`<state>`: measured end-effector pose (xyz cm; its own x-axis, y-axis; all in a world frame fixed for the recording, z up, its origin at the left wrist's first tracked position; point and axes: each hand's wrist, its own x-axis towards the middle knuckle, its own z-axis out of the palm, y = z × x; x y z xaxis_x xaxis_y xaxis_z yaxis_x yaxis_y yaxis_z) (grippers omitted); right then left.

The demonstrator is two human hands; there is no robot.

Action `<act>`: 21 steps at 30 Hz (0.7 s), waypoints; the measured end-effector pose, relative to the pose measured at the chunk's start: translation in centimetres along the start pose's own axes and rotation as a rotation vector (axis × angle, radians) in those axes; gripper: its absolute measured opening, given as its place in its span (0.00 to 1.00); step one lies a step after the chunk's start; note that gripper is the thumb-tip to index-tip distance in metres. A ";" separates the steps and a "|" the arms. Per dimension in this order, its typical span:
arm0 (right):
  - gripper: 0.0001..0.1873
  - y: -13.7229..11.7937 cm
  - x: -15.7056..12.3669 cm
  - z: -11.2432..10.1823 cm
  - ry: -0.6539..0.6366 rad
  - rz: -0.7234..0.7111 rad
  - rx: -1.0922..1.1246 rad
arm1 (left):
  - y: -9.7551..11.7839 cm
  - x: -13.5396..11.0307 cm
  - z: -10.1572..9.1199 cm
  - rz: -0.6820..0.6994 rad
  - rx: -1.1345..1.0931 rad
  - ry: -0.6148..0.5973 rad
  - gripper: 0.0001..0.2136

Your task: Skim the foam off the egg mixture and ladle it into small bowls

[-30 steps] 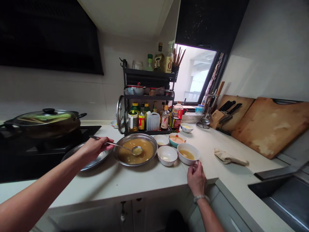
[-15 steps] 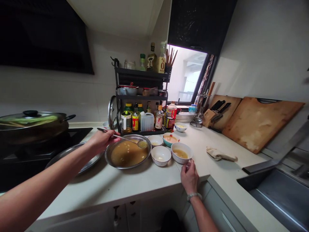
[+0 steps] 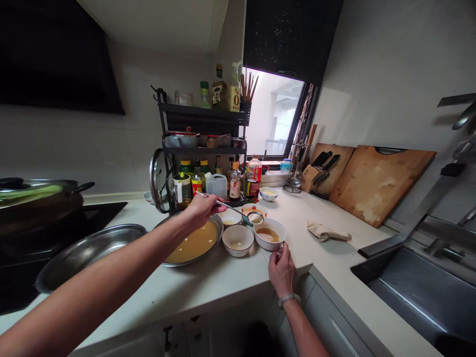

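My left hand [image 3: 206, 207] is closed around the handle of a metal ladle [image 3: 238, 210]. The ladle's scoop, with pale liquid in it, hangs over the left rim of a white bowl [image 3: 267, 245] that has brown broth inside. At the near right edge of this bowl, my right hand [image 3: 281, 267] pinches its rim and steadies it on the counter. A wide metal basin [image 3: 193, 263] of cloudy broth with small white pieces sits under my left forearm, partly hidden. Beside it stand a white bowl [image 3: 238, 250] with a little liquid, another white bowl [image 3: 229, 218] and a teal patterned bowl [image 3: 248, 221].
An empty metal pan [image 3: 92, 243] and a lidded pot [image 3: 37, 208] are at the left. Behind the bowls rises a black rack [image 3: 204, 150] of bottles. To the right are a cloth [image 3: 327, 232], a knife block [image 3: 314, 177], cutting boards [image 3: 383, 183] and a sink [image 3: 412, 292].
My left hand has carried the ladle rightward from the basin to the broth bowl. My right hand stays on that bowl's rim. The view has swung slightly to the right.
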<state>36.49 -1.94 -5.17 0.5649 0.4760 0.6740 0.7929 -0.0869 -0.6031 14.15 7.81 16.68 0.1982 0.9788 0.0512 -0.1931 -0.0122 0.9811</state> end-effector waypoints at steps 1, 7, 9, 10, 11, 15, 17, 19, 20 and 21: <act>0.25 0.0 0.0 0.0 0.000 -0.002 0.003 | -0.4 0.0 0.9 -0.019 0.008 -0.006 0.09; 0.25 0.0 0.0 0.0 -0.010 -0.005 0.018 | -4.0 -0.8 4.6 0.137 0.233 -0.191 0.08; 0.25 -0.1 0.0 0.0 -0.013 -0.002 0.017 | -4.9 -1.4 4.7 0.304 0.383 -0.289 0.09; 0.25 -0.1 0.0 -0.1 -0.015 -0.004 0.017 | -5.1 -1.8 4.5 0.402 0.462 -0.328 0.09; 0.25 -0.1 0.0 -0.1 -0.018 -0.007 0.017 | -5.1 -2.2 4.2 0.495 0.533 -0.355 0.10; 0.26 0.1 0.1 -0.2 -0.019 -0.002 0.007 | -3.3 -3.2 1.6 0.623 0.595 -0.315 0.12; 0.26 0.2 0.1 -0.1 -0.015 -0.001 0.004 | -1.9 -3.3 -0.5 0.530 0.508 -0.229 0.14; 0.26 0.2 0.1 -0.1 -0.014 0.000 0.002 | -0.7 -3.4 -3.0 0.437 0.434 -0.156 0.15; 0.27 0.3 0.1 -0.1 -0.016 0.000 0.001 | -0.2 -3.5 -4.4 0.419 0.406 -0.118 0.15; 0.27 0.3 0.1 -0.1 -0.016 -0.001 -0.001 | 0.1 -3.6 -5.8 0.401 0.390 -0.082 0.14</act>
<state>36.81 -1.99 -5.20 0.5606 0.4904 0.6672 0.7935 -0.0877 -0.6023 7.86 5.43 15.50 0.2598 0.8632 0.4329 0.0981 -0.4696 0.8774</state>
